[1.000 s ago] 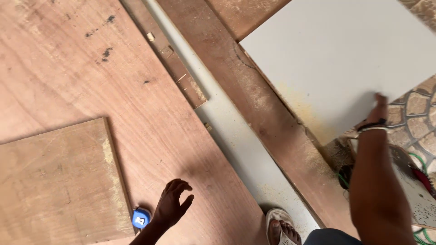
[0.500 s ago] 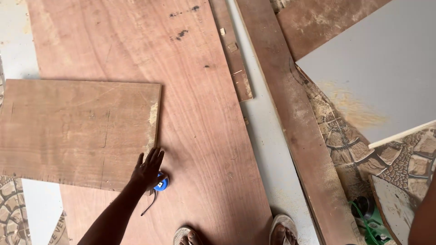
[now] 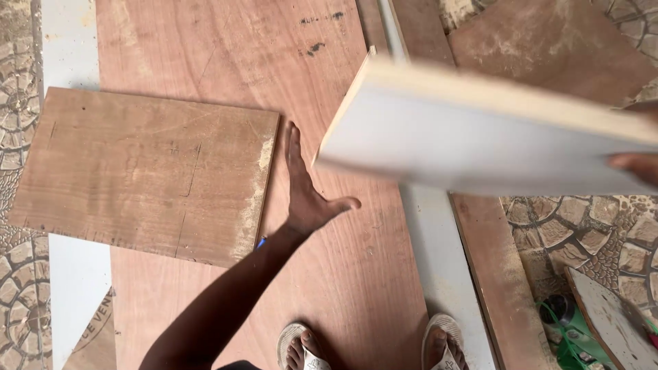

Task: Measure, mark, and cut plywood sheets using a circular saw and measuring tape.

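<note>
Board [image 3: 480, 147], flat white rectangle, in right hand [image 3: 634, 161]

Brown board scrap [image 3: 92, 336] with dark printed lettering, bottom left, on white strip

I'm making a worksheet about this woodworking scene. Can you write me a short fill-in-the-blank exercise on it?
1. The left hand lies flat beside the edge of the small ____ board.
2. The right hand grips a tilted panel whose face is ____.
3. The person's feet are in ____.

Missing words: brown; white; sandals
</note>
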